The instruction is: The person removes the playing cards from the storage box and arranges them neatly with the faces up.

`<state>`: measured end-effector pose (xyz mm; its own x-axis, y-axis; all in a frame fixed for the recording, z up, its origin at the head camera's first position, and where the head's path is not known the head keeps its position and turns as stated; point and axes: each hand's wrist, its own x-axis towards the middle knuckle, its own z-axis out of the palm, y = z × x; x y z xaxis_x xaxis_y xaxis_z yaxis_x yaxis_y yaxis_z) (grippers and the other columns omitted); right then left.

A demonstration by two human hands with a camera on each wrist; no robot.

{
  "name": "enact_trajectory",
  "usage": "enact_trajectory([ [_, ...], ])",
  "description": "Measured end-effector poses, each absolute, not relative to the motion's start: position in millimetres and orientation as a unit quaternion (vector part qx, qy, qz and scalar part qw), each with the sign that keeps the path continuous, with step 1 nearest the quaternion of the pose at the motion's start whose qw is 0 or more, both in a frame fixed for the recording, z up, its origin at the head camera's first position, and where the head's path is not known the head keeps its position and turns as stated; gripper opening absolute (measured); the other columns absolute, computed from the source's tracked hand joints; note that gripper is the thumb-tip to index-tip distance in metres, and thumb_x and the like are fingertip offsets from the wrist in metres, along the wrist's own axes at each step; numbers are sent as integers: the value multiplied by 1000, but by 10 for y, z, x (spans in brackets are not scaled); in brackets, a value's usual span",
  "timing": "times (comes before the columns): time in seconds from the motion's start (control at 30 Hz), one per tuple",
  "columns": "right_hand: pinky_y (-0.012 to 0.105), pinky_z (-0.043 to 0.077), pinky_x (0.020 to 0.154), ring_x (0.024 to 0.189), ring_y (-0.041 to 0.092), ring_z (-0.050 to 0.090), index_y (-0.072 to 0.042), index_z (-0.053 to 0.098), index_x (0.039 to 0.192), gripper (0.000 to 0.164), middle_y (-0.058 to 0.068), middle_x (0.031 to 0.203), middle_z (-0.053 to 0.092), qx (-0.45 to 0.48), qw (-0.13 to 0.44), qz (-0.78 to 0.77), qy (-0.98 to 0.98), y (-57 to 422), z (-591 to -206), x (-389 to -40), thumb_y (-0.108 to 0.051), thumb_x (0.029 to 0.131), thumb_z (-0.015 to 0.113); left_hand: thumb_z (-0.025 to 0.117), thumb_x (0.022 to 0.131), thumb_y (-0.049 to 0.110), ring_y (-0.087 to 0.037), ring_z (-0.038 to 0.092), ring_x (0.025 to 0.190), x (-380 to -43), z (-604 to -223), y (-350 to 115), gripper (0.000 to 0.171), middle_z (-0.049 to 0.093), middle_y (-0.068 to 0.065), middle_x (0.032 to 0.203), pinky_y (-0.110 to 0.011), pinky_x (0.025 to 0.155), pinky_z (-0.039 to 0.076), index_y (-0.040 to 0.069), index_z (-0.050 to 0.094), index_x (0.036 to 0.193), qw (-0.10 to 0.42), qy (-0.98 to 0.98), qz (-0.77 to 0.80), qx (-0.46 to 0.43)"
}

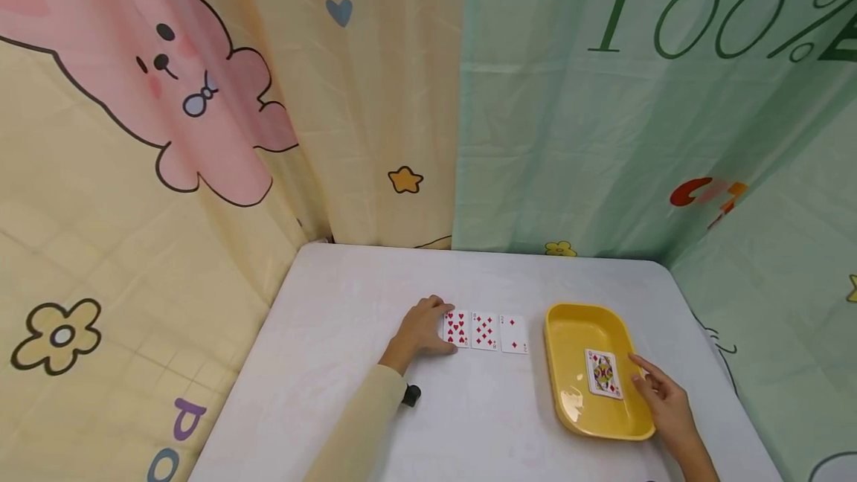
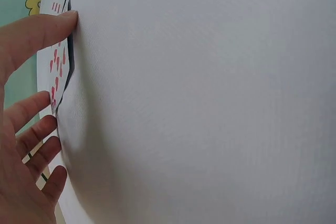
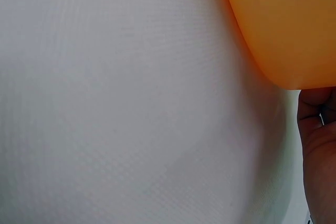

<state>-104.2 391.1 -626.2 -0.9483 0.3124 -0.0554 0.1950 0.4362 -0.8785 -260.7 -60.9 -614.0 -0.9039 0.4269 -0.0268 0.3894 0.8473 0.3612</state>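
Observation:
Three playing cards lie face up in a row in the head view: a hearts card (image 1: 457, 328), a diamonds card with several pips (image 1: 485, 331) and a two of diamonds (image 1: 514, 334). My left hand (image 1: 423, 324) holds the hearts card at its left end, thumb at the near edge and index finger at the far edge. On the right is a yellow tray (image 1: 559, 374) with a face card (image 1: 604, 373) lying in it. Over the tray's right rim, my right hand (image 1: 664, 400) has its index finger extended and thumb apart, with nothing seen between them.
A white table (image 1: 335, 333) carries everything. Printed curtains (image 1: 395, 95) hang behind it and along both sides. A small black object (image 1: 411, 395) shows beside the left wrist.

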Motion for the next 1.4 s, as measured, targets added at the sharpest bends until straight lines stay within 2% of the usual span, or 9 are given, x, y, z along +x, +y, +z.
enact_trajectory([
  [0.3,28,37,50,67,8,39,-11,55,148,50,-7,82,40,-151,56,516,-841,3920,-6271,-1059,-36,105,59,86,71,54,-24,50,127,-2637,-6170,-608,87,53,-4,140,-44,106,47,21,57,147,63,962,167,208],
  [0.53,28,37,51,68,9,39,-12,55,149,51,-7,83,39,-156,56,513,-842,3915,-6265,-1043,-38,105,59,84,75,54,-25,49,134,-2613,-6203,-637,98,52,-5,148,-46,111,45,20,43,157,59,958,179,217],
  [0.63,29,37,51,68,9,39,-15,56,148,49,-7,83,40,-157,57,516,-840,3918,-6261,-1035,-37,105,59,83,76,53,-26,49,135,-2593,-6229,-653,97,51,-6,149,-47,112,45,19,42,158,50,954,190,224],
  [0.87,28,38,52,70,8,40,-17,56,149,48,-6,84,40,-163,50,519,-838,3915,-6250,-1036,-38,105,59,80,81,52,-30,50,138,-2557,-6270,-684,96,40,-8,158,-48,114,44,26,35,161,54,946,237,213],
  [1.07,26,39,52,70,8,40,-12,53,150,53,-4,86,40,-173,40,512,-840,3906,-6239,-1038,-41,105,58,81,79,55,-29,52,136,-2550,-6195,-634,95,42,-8,156,-48,113,46,24,40,159,12,940,256,224],
  [1.17,26,40,52,70,7,41,-15,54,150,51,-5,86,41,-171,39,516,-838,3907,-6230,-1033,-39,105,58,81,79,58,-27,53,135,-2555,-6121,-563,95,43,-6,154,-46,111,47,23,41,158,-9,939,255,230],
  [1.4,26,40,53,70,7,41,-16,55,149,50,-5,85,41,-161,41,521,-837,3915,-6232,-1024,-39,105,59,79,82,56,-26,55,134,-2563,-5879,-327,82,44,-2,153,-46,111,49,24,48,152,-11,932,276,235],
])
